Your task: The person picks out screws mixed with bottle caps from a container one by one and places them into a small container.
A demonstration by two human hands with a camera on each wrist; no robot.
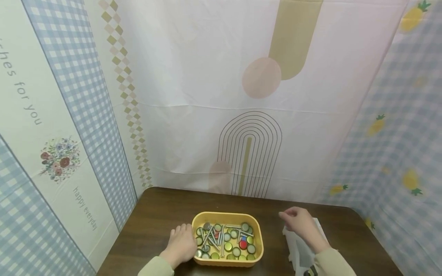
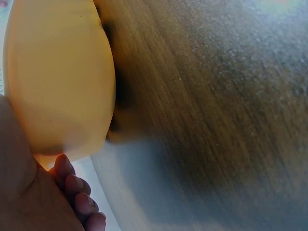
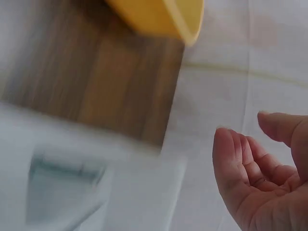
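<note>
A yellow plastic bin (image 1: 259, 249) stands on the wooden table, holding many bottle caps (image 1: 228, 246) in gold, silver, red and blue, mixed with long silver screws or nails (image 1: 222, 245). My left hand (image 1: 182, 243) rests against the bin's left side, fingers pointing away from me; in the left wrist view its fingers (image 2: 83, 192) lie past the end of the yellow wall (image 2: 62, 77). My right hand (image 1: 297, 220) hangs in the air to the right of the bin. Its fingers bend loosely, and in the right wrist view a gap parts thumb from fingertips, with nothing between.
A white container (image 1: 293, 249) with an open compartment sits on the table (image 1: 272, 214) beneath my right forearm. A dark object (image 1: 310, 271) shows at its near end. Patterned cloth curtains (image 1: 193, 134) hang behind the table and along both sides.
</note>
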